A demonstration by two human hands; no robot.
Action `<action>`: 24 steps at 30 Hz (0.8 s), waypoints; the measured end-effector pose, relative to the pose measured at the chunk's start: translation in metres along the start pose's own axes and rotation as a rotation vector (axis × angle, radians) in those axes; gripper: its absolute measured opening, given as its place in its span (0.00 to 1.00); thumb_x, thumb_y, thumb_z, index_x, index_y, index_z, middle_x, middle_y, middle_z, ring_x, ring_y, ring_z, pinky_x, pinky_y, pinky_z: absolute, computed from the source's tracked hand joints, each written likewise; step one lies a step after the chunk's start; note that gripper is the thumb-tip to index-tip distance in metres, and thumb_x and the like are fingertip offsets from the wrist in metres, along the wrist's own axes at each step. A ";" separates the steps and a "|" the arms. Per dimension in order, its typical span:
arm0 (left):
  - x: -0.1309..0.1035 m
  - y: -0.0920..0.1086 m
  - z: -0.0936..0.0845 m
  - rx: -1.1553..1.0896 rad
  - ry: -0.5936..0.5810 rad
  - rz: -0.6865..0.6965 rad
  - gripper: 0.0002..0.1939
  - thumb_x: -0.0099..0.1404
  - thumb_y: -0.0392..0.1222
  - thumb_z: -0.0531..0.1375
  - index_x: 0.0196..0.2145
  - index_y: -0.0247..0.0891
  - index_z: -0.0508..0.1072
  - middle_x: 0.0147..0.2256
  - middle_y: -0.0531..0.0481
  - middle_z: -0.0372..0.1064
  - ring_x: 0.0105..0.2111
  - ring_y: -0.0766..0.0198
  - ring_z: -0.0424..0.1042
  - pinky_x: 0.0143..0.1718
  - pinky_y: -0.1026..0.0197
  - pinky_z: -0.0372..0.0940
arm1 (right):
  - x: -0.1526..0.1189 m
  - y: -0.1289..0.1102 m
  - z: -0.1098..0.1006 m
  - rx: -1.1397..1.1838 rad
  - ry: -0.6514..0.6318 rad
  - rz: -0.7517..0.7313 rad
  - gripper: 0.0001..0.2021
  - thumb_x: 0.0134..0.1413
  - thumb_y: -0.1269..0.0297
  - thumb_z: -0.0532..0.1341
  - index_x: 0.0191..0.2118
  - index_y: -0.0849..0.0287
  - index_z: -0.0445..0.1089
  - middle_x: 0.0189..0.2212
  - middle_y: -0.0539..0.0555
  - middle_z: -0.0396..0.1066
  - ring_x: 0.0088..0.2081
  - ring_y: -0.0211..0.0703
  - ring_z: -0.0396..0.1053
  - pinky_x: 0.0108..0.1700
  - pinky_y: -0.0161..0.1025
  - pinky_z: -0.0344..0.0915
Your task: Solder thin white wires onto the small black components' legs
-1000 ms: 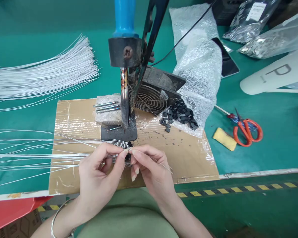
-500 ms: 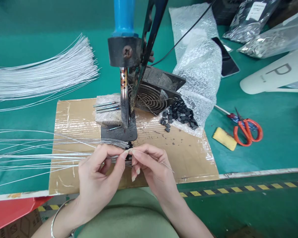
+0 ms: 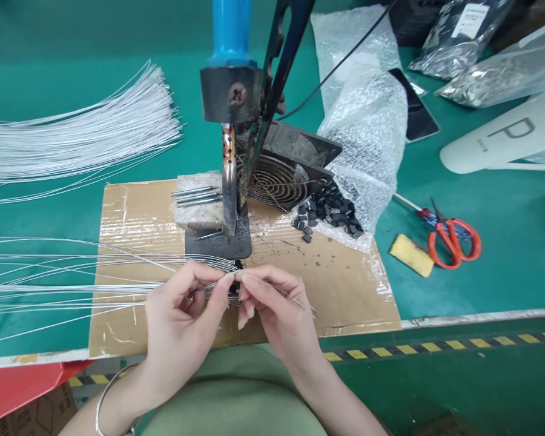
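Note:
My left hand (image 3: 184,321) and my right hand (image 3: 279,309) meet fingertip to fingertip over the cardboard (image 3: 340,297). Both are closed in a pinch on a thin wire (image 3: 306,307), whose end sticks out past my right fingers. The exact spot where they grip it is covered by my fingertips. Under and behind the fingers, several white wires (image 3: 209,259) run in from the left and end at small black pieces (image 3: 238,264). Just beyond my hands, a soldering iron (image 3: 229,181) with a blue handle hangs tip down over a dark plate (image 3: 240,242).
A thick bundle of white wires (image 3: 118,130) lies at the back left. Black small parts (image 3: 333,212) spill from bubble wrap (image 3: 367,133) beside a fan (image 3: 281,175). Red-handled scissors (image 3: 454,242), a yellow sponge (image 3: 412,254) and a white bottle-like object (image 3: 495,136) lie on the right.
My hands stay pinched together on the wire, with only a slight shift of the right hand to the left. The whole view has moved a little.

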State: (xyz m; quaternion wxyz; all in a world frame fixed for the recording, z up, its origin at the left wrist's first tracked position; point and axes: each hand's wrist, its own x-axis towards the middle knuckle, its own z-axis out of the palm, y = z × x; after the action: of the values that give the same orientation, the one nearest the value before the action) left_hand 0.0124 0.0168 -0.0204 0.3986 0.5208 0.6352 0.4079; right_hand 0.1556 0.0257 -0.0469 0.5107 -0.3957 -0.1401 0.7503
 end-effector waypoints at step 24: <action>0.006 0.011 -0.002 -0.060 -0.087 -0.045 0.06 0.69 0.35 0.66 0.32 0.40 0.79 0.25 0.55 0.75 0.23 0.70 0.67 0.23 0.68 0.60 | -0.002 -0.006 -0.009 -0.153 -0.041 -0.044 0.06 0.55 0.59 0.74 0.34 0.55 0.85 0.22 0.48 0.77 0.18 0.34 0.69 0.22 0.33 0.74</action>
State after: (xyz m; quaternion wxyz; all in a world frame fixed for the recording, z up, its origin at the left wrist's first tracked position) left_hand 0.0129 0.0235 -0.0100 0.4506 0.5113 0.6163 0.3945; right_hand 0.1661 0.0250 -0.0488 0.4924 -0.4148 -0.2163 0.7339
